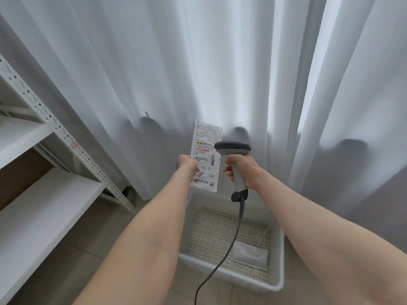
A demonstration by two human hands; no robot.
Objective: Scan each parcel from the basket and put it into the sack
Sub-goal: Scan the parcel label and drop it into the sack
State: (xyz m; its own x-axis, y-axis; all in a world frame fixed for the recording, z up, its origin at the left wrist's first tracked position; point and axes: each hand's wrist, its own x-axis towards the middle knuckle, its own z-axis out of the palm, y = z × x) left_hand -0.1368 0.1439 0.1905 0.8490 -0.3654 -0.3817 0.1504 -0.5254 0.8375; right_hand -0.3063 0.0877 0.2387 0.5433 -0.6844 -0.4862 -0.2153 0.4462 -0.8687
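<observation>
Gripping barcode scanner [233,148] by handle in curled right hand [244,170]; pinching white padded mailer [206,155] upright with left hand [186,164], just left of scanner head. Red scan line on label: scanning step, by judgement. Next: finding sack, not in view. Below grip, basket [279,249] with one more flat parcel [251,253].
</observation>
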